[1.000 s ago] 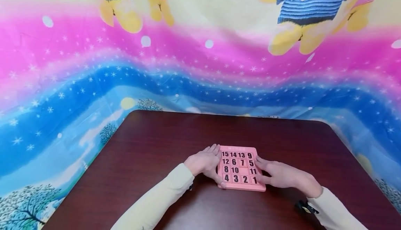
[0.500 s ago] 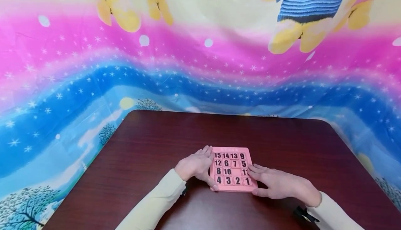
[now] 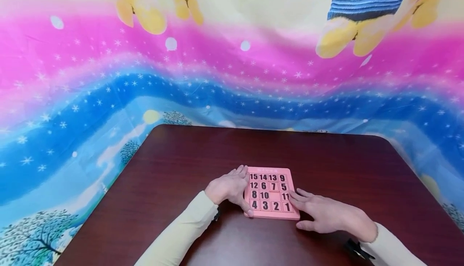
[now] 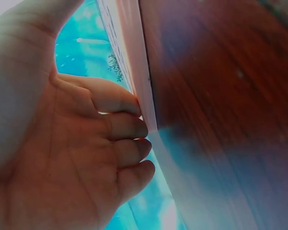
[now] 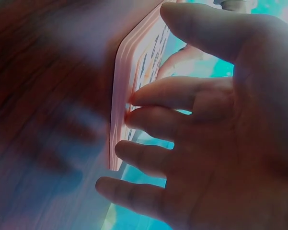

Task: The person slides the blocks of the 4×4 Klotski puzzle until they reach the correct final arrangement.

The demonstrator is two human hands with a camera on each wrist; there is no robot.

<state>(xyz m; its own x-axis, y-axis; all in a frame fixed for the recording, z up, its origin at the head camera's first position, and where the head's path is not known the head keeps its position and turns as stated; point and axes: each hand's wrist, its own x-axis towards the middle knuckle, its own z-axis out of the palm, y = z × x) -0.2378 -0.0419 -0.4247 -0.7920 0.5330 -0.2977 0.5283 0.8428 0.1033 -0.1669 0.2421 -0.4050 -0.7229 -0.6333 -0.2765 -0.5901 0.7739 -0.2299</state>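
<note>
A pink sliding number puzzle (image 3: pixel 273 196) lies flat on the table, with numbered tiles and one gap to the right of the 10. Along its left edge my left hand (image 3: pixel 228 187) rests with the fingers fairly straight, the thumb at the lower left corner. In the left wrist view its fingertips (image 4: pixel 143 128) touch the puzzle's side. My right hand (image 3: pixel 328 213) is at the right edge with the fingers extended, the tips over the frame beside the 11. Its thumb is spread, just off the lower right corner. The right wrist view shows the fingers (image 5: pixel 153 124) reaching the puzzle's rim.
The dark red-brown wooden table (image 3: pixel 203 153) has rounded far corners. Behind it hangs a colourful printed cloth (image 3: pixel 224 69) with bears and snowflakes. A black strap (image 3: pixel 359 250) sits at the right wrist.
The puzzle has shifted a little left on the table, and my left hand went with it. My right hand has slid down its edge, and the thumb has come off the puzzle.
</note>
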